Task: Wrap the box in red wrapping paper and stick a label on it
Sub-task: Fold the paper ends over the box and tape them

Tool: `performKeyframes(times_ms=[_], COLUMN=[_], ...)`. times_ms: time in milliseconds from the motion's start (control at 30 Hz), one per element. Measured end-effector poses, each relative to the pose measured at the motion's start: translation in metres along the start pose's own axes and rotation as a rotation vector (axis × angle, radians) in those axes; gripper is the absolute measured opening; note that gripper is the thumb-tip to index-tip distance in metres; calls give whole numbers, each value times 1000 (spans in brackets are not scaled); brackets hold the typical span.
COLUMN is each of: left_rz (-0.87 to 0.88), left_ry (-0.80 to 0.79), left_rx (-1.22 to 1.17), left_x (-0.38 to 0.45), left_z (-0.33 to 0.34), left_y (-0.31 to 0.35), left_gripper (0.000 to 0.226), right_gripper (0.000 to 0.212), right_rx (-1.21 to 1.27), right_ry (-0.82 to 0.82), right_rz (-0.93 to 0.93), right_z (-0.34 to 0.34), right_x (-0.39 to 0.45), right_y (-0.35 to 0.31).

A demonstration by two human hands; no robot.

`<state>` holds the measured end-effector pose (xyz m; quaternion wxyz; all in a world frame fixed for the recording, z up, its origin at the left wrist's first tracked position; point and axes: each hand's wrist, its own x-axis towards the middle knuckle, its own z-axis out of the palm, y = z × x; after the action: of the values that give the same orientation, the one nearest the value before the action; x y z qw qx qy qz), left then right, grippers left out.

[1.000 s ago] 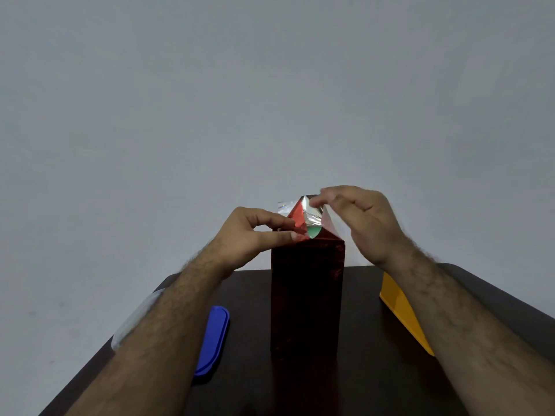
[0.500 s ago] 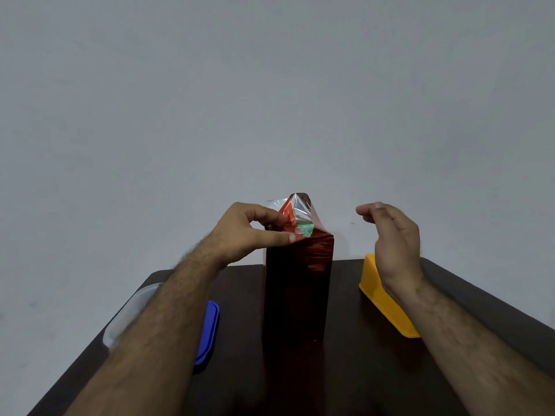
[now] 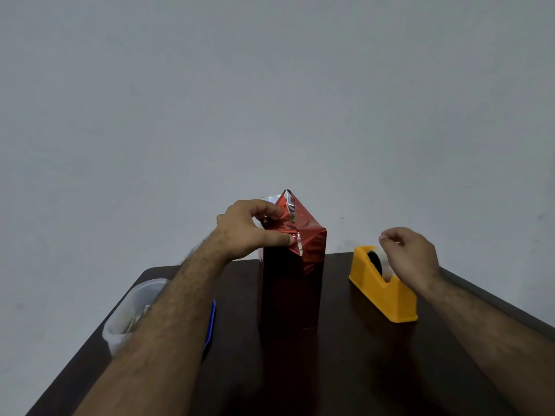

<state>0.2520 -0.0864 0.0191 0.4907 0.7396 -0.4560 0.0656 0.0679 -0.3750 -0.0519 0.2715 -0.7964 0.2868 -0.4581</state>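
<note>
The box stands upright on the counter. The left hand still pinches the folded red paper at its top. The right hand has left the fold and now curls at the yellow tape dispenser, probably to fetch tape for sealing.

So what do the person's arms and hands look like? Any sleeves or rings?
Both arms are bare, with no sleeves in view, and hairy along the forearms. The left hand and right hand wear no gloves. No rings, watch or bracelets show.
</note>
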Motion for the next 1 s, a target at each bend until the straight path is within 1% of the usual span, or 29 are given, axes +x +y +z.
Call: performKeyframes(times_ms=[100,200,267,333,400,467,567,633,700,800,867,1000], left_rz=[-3,-9,-1,1,8,20,22,13,18,48,77,90], left_ry=[18,26,31,36,38,35,43,63,90,135,135,124], left_rx=[-39,-66,-65,-65,-70,-71,-83,-82,-57,-8,35,69], left_x=[1,1,1,1,2,1,0,1,0,-1,0,3], left_z=[1,2,2,3,4,4,5,5,5,3,3,1], left_y=[-3,-7,-9,-11,-12,-12,-12,-12,-13,-14,-16,-21], left_gripper=[62,60,57,57,58,59,57,58,57,51,47,45], right_gripper=[28,32,37,34,30,30,26,22,17,20,28,26], right_rx=[-245,-394,-349,-200,-123,-92,-77,-57,25,115,127,179], right_ry=[-107,-250,-306,-313,-325,-329,-263,-251,-291,-348,-370,-396], right_rz=[158,367,481,602,698,732,707,716,790,896,933,974], right_z=[-4,-12,-18,-23,-26,-27,-27,-29,-31,-31,-31,-31], right_x=[3,5,3,2,0,-1,0,2,5,8,10,10], right_y=[16,20,19,20,22,23,23,20,17,14,14,9])
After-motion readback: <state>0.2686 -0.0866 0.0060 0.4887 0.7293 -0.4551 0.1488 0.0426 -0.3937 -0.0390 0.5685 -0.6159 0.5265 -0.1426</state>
